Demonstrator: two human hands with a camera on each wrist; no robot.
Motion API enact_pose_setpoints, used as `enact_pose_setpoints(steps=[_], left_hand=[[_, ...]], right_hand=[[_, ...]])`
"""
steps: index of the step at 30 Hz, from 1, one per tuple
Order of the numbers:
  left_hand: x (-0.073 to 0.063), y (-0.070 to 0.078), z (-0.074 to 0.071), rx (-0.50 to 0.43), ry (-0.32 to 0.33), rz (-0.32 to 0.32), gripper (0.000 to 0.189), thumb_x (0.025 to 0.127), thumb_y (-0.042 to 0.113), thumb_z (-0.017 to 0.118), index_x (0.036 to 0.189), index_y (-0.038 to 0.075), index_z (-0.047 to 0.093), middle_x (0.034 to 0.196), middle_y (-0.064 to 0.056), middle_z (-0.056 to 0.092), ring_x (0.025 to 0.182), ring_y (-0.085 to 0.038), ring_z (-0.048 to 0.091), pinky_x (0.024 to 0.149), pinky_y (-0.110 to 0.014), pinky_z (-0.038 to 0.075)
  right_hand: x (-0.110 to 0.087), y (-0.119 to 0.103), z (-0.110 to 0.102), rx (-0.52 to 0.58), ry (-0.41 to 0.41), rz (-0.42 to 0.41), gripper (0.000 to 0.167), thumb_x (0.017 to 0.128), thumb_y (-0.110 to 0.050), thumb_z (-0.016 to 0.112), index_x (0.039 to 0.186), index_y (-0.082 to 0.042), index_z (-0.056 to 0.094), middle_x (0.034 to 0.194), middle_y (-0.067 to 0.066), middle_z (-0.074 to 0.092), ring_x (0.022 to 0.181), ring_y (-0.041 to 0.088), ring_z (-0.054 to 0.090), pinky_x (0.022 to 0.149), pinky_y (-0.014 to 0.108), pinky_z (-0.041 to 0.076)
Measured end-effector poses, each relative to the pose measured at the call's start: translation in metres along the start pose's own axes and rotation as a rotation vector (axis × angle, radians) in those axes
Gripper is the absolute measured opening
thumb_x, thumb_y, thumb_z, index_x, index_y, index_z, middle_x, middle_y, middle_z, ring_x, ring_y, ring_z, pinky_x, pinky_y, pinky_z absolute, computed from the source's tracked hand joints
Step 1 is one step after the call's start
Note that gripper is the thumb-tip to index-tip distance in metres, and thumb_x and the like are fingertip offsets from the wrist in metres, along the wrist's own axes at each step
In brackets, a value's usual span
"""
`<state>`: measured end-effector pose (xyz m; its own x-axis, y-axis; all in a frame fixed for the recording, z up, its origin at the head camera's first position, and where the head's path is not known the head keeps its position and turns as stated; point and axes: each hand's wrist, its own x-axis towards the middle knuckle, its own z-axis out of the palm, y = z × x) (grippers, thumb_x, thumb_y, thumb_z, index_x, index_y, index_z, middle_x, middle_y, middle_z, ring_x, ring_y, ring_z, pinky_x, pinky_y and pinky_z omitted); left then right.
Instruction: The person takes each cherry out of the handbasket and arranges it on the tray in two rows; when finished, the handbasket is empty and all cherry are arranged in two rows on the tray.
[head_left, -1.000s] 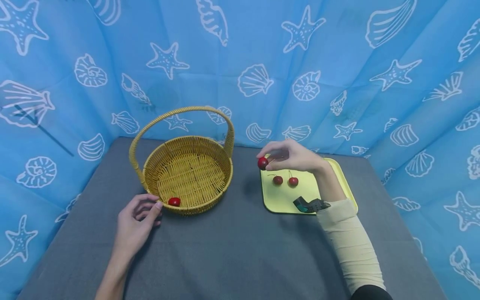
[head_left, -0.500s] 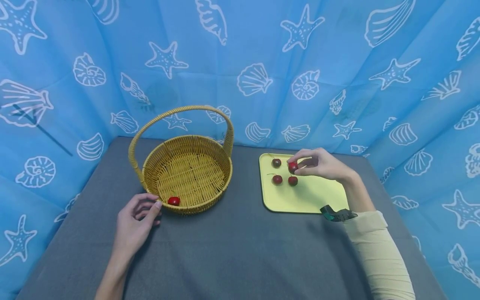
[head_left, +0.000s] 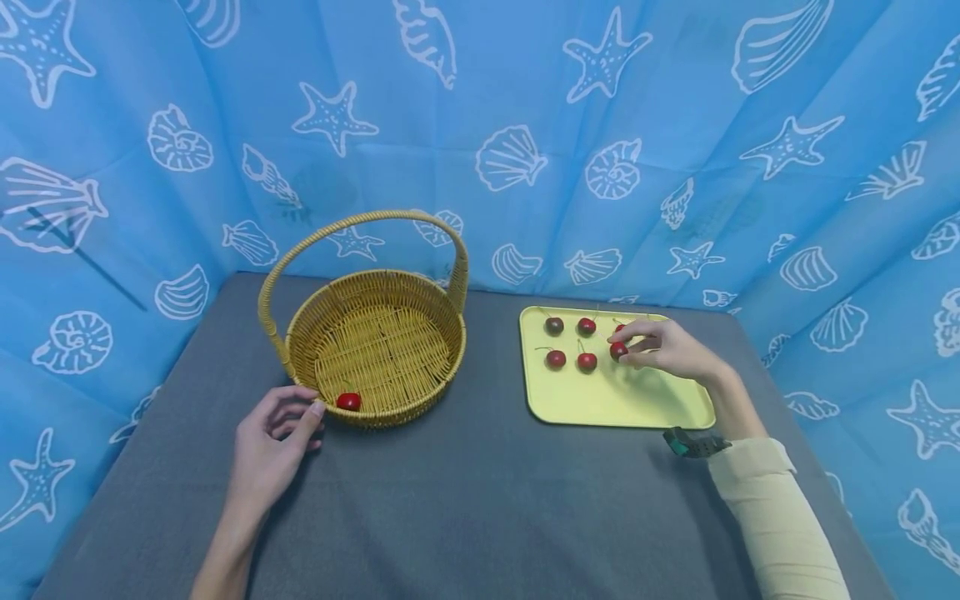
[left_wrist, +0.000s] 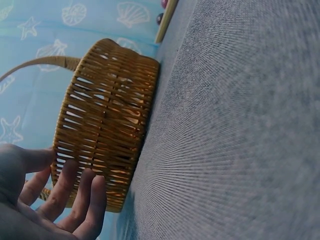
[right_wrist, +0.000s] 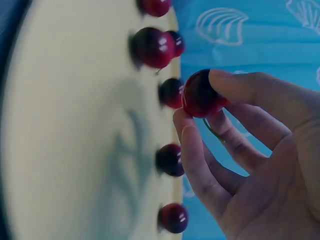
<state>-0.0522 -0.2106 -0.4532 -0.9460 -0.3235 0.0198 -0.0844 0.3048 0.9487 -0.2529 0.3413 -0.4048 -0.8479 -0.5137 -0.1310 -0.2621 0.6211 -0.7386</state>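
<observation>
My right hand is over the middle of the yellow tray, pinching a dark red cherry between thumb and fingers. A thin green stem hangs by it in the right wrist view. Several other cherries lie in two rows on the tray; one of them is partly hidden by the fingers. At the near left of the wicker basket, my left hand grips the rim, with its other fingers along the outer wall. Inside the basket, near that hand, rests one bright red cherry.
A tall arched handle spans the basket. Grey cloth covers the table, with a gap between basket and tray. Behind and at the sides hangs a blue curtain with white shell prints.
My right hand has carried the cherry rightward from the tray's left edge to its middle, and lower, uncovering other cherries. My left hand and the basket have stayed put.
</observation>
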Motion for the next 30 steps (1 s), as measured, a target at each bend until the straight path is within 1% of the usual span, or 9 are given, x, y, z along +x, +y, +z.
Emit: enact_pose_setpoints(steps=[3, 5, 8, 10, 12, 18, 21, 26, 30], left_hand=[[0.0, 0.0, 0.001, 0.002, 0.002, 0.001, 0.029, 0.107, 0.021, 0.071, 0.13, 0.006, 0.064, 0.104, -0.008, 0.078, 0.084, -0.012, 0.078, 0.071, -0.026, 0.07], [0.0, 0.001, 0.001, 0.005, 0.004, -0.001, 0.028, 0.107, 0.021, 0.071, 0.13, 0.006, 0.064, 0.105, -0.009, 0.078, 0.084, -0.013, 0.078, 0.071, -0.026, 0.07], [0.0, 0.001, 0.001, 0.011, 0.007, -0.005, 0.027, 0.107, 0.02, 0.071, 0.13, 0.007, 0.065, 0.107, -0.013, 0.078, 0.085, -0.012, 0.078, 0.071, -0.026, 0.07], [0.001, 0.001, 0.001, 0.013, 0.006, -0.008, 0.027, 0.107, 0.021, 0.072, 0.13, 0.007, 0.065, 0.108, -0.013, 0.078, 0.085, -0.011, 0.078, 0.071, -0.026, 0.07], [0.0, 0.001, 0.001, 0.015, 0.006, -0.009, 0.027, 0.107, 0.021, 0.072, 0.13, 0.008, 0.065, 0.108, -0.013, 0.077, 0.085, -0.01, 0.078, 0.071, -0.025, 0.069], [0.0, 0.002, 0.001, 0.018, 0.013, -0.008, 0.027, 0.107, 0.02, 0.071, 0.13, 0.007, 0.065, 0.11, -0.015, 0.077, 0.085, -0.01, 0.078, 0.07, -0.026, 0.069], [-0.001, 0.002, 0.002, 0.025, 0.015, -0.005, 0.026, 0.107, 0.019, 0.071, 0.13, 0.007, 0.065, 0.111, -0.017, 0.077, 0.085, -0.011, 0.077, 0.07, -0.026, 0.069], [-0.001, 0.003, 0.002, 0.039, 0.015, -0.009, 0.026, 0.108, 0.02, 0.071, 0.13, 0.008, 0.065, 0.114, -0.019, 0.077, 0.086, -0.01, 0.077, 0.07, -0.025, 0.069], [-0.001, 0.003, 0.002, 0.037, 0.016, 0.002, 0.026, 0.108, 0.021, 0.071, 0.13, 0.008, 0.065, 0.112, -0.017, 0.077, 0.086, -0.009, 0.077, 0.07, -0.024, 0.069]], right_hand=[[-0.002, 0.008, 0.001, -0.016, -0.007, 0.038, 0.039, 0.096, 0.0, 0.076, 0.134, 0.006, 0.07, 0.141, 0.029, 0.066, 0.092, 0.023, 0.079, 0.072, 0.031, 0.065], [-0.003, 0.012, 0.001, -0.038, -0.013, 0.065, 0.038, 0.097, -0.004, 0.079, 0.134, 0.004, 0.071, 0.142, 0.03, 0.066, 0.096, 0.028, 0.081, 0.071, 0.03, 0.063], [-0.004, 0.015, 0.002, -0.082, -0.013, 0.088, 0.038, 0.096, -0.006, 0.08, 0.132, 0.002, 0.073, 0.141, 0.03, 0.068, 0.092, 0.026, 0.079, 0.068, 0.029, 0.061], [-0.004, 0.017, 0.001, -0.104, -0.008, 0.077, 0.037, 0.096, -0.006, 0.081, 0.131, 0.003, 0.074, 0.139, 0.031, 0.069, 0.095, 0.025, 0.079, 0.069, 0.027, 0.062], [-0.004, 0.019, 0.001, -0.127, 0.0, 0.055, 0.035, 0.095, -0.003, 0.081, 0.129, 0.003, 0.075, 0.135, 0.03, 0.071, 0.091, 0.023, 0.077, 0.067, 0.026, 0.06], [-0.001, 0.023, 0.003, -0.191, 0.028, -0.023, 0.034, 0.093, -0.001, 0.083, 0.126, 0.001, 0.077, 0.129, 0.027, 0.075, 0.109, 0.042, 0.076, 0.077, 0.024, 0.062], [-0.001, 0.024, 0.003, -0.18, 0.029, -0.023, 0.036, 0.093, -0.002, 0.084, 0.128, 0.0, 0.077, 0.13, 0.027, 0.075, 0.112, 0.046, 0.075, 0.076, 0.023, 0.062], [-0.001, 0.023, 0.001, -0.167, 0.035, -0.016, 0.036, 0.093, -0.003, 0.084, 0.129, 0.0, 0.076, 0.131, 0.026, 0.075, 0.113, 0.045, 0.076, 0.075, 0.022, 0.062], [-0.003, 0.019, 0.002, -0.168, 0.041, -0.005, 0.035, 0.094, -0.005, 0.083, 0.128, -0.002, 0.077, 0.13, 0.024, 0.076, 0.112, 0.041, 0.076, 0.074, 0.022, 0.061]])
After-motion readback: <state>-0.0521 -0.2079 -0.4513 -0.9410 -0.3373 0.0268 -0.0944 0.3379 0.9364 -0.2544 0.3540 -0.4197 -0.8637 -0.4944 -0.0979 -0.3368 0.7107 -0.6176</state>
